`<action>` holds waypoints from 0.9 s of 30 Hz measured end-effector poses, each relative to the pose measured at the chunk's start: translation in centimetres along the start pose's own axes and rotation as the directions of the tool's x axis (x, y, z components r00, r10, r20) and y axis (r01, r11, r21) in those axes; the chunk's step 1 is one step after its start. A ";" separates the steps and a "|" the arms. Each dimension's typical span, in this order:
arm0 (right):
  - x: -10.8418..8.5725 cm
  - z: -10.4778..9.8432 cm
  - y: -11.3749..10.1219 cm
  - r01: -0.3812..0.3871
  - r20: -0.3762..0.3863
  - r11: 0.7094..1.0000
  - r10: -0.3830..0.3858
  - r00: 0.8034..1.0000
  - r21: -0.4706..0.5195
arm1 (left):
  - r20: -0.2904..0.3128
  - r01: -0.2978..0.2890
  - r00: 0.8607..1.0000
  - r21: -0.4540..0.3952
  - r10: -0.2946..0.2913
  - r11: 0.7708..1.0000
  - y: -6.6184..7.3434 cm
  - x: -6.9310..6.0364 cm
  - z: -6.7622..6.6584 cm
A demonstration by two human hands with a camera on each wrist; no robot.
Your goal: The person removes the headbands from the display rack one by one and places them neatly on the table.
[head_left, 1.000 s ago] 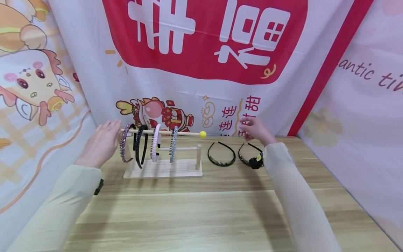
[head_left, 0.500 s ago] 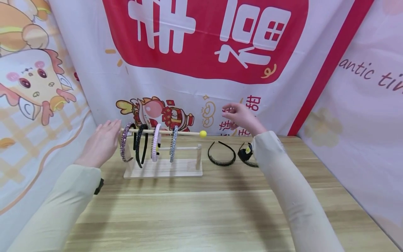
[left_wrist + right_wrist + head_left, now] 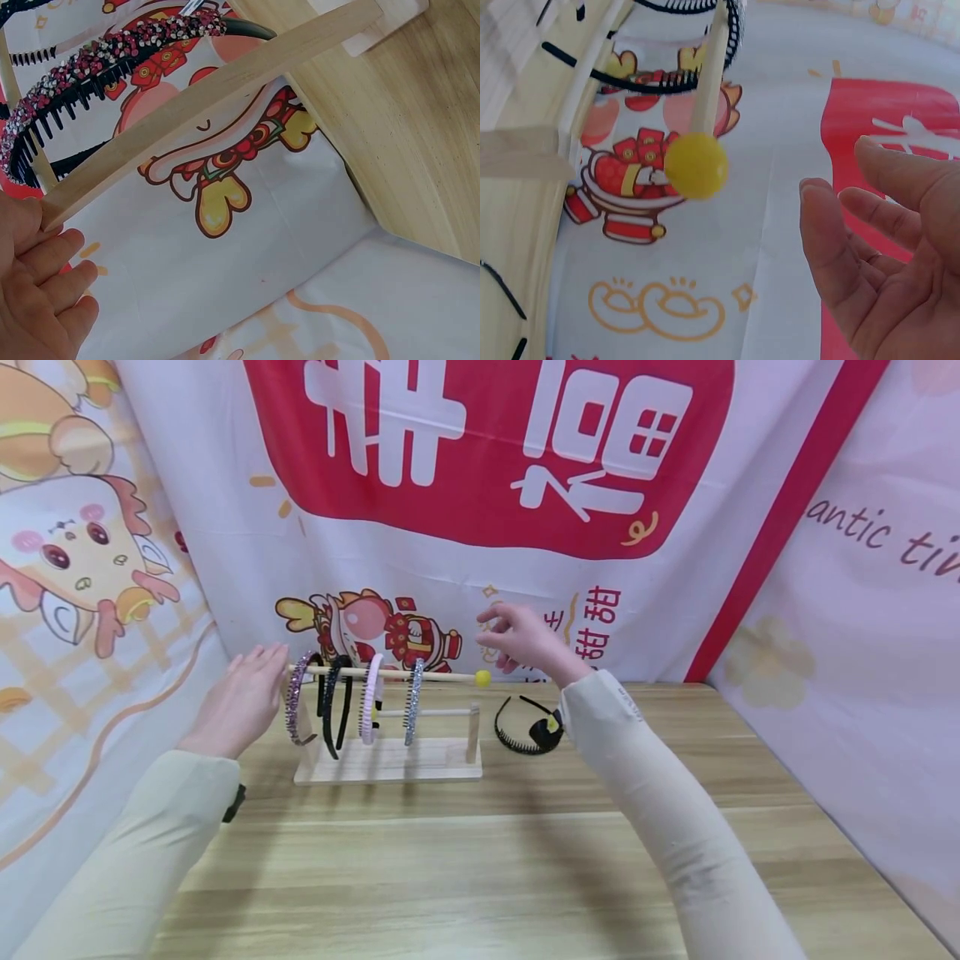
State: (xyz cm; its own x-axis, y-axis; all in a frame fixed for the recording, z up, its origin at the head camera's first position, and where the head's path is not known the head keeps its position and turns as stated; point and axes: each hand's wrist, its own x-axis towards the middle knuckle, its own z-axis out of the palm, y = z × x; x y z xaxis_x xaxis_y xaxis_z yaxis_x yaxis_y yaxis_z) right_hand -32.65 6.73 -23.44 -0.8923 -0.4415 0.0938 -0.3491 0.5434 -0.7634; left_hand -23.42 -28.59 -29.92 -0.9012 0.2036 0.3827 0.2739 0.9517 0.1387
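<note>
On the left, a wooden rack (image 3: 387,768) carries several headbands on its upper rod, among them a purple glitter band (image 3: 294,702), a pink band (image 3: 369,702) and a silver band (image 3: 414,702). My left hand (image 3: 243,702) rests against the rack's left end; in the left wrist view its fingers (image 3: 56,281) touch the top of the wooden post (image 3: 165,116), relaxed. My empty right hand (image 3: 532,639), fingers loosely bent and apart, hovers above and right of the rod's yellow ball (image 3: 483,678). The right wrist view shows the ball (image 3: 696,166) clear of the thumb and fingers.
A black toothed headband (image 3: 513,745) lies on the wooden table (image 3: 450,877) right of the rack, partly covered by the black object at my right wrist. A printed cloth (image 3: 450,539) hangs behind the table, with more cloth at both sides.
My right hand has moved left, from above the rightmost headband toward the rod's ball. That headband is now hidden behind the right sleeve. My left hand and the rack have stayed put.
</note>
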 end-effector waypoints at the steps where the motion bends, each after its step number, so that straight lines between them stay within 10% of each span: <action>1: 0.0 0.3 -0.2 0.004 0.009 1.000 -0.004 1.000 0.000 | -0.001 -0.001 1.000 0.001 0.001 1.000 0.0 0.0 0.0; 27: 0.7 8.5 -2.5 0.021 0.170 1.000 -0.022 0.985 0.005 | 0.012 -0.007 1.000 0.016 0.007 1.000 0.0 0.0 0.0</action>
State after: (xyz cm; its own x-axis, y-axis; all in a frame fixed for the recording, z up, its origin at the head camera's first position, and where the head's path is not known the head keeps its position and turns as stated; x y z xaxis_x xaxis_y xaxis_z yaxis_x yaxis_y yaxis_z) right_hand -29.99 -1.03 -26.89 -0.8226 -0.5686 0.0002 -0.3669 0.5306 -0.7641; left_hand -23.48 -28.60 -29.94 -0.9032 0.2131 0.3727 0.2751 0.9537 0.1212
